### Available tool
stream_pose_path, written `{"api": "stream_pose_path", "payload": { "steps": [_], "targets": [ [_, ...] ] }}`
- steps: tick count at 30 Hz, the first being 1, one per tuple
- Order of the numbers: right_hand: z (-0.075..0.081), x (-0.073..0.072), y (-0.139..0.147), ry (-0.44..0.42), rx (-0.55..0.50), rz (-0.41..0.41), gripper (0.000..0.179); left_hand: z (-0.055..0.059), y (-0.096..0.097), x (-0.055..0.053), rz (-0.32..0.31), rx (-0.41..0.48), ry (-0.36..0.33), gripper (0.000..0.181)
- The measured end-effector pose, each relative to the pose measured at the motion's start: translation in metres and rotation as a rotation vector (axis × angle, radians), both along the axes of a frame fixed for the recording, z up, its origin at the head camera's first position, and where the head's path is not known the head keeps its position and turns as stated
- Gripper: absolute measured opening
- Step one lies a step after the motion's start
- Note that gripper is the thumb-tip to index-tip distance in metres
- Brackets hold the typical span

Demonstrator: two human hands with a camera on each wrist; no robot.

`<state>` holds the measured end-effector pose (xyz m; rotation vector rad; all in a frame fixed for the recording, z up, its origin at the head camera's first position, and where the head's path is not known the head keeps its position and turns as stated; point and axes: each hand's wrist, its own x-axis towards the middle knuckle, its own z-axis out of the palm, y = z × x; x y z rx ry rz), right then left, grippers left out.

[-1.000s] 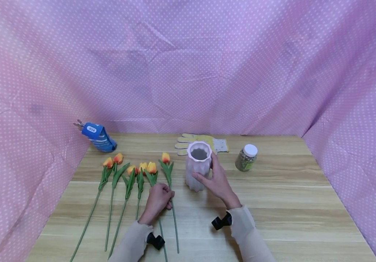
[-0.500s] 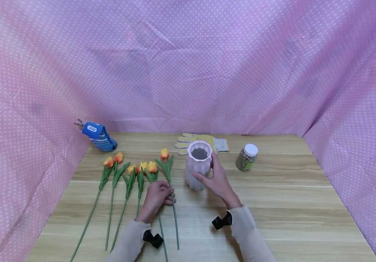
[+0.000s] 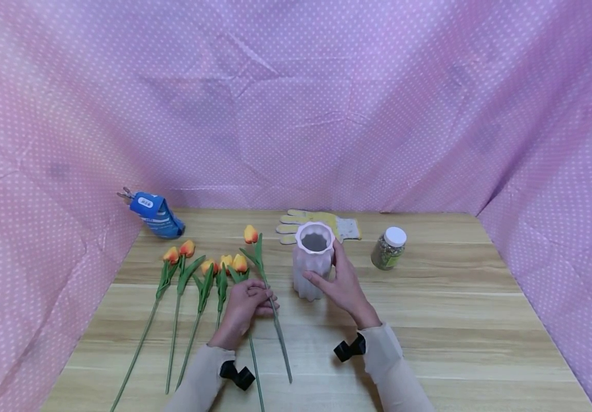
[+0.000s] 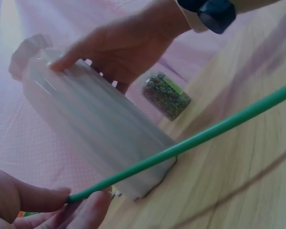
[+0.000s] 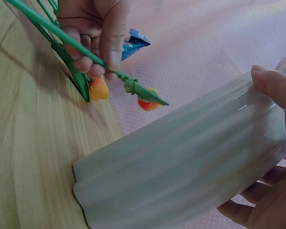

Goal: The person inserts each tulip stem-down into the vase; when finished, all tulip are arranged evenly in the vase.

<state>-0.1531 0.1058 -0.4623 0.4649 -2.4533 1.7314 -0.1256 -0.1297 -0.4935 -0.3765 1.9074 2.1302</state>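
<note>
Between thumb and fingers, my left hand (image 3: 245, 306) pinches the green stem (image 4: 181, 149) of an orange-yellow tulip (image 3: 251, 234). In the left wrist view the stem is off the table and casts a shadow on the wood. My right hand (image 3: 344, 280) grips the side of a pale fluted vase (image 3: 307, 276), thumb in front and fingers round the far side. The vase stands upright on the table, its scalloped mouth facing up. To the left of my left hand lie several more tulips (image 3: 205, 280) in a fanned row, one partly under that hand.
A jar (image 3: 389, 248) with a white lid and small dark pieces inside stands right of the vase. Behind the vase lies a yellow-and-white work glove (image 3: 347, 228). A blue packet (image 3: 157, 216) with metal tips sticking out sits at the back left. Pink dotted cloth (image 3: 296, 114) surrounds the table.
My left hand has risen slightly with the tulip; its head has moved up and left while the stem's lower end has swung right. My right hand and the vase have stayed put.
</note>
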Motion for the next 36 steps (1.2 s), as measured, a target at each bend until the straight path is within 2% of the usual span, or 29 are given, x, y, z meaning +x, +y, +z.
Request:
{"api": "stream_pose_path", "payload": {
  "steps": [7,12,22,29,36],
  "targets": [
    [-0.001,0.0,0.0,0.005,0.006,-0.004,0.092,0.007,-0.001,0.001,0.043,0.122,-0.002,0.013],
    [0.0,0.0,0.0,-0.002,0.005,-0.001,0.092,0.01,-0.003,0.002,0.09,0.173,0.012,0.011],
    [-0.001,0.0,0.0,0.008,0.016,-0.007,0.092,0.015,-0.012,0.002,0.133,0.177,0.03,0.01],
    [-0.001,0.0,0.0,0.014,0.011,-0.005,0.092,0.014,-0.022,0.003,0.169,0.262,0.056,0.012],
    [0.0,0.0,0.0,0.002,0.013,-0.009,0.092,0.016,-0.035,0.002,0.217,0.301,0.09,0.016]
  ]
}}
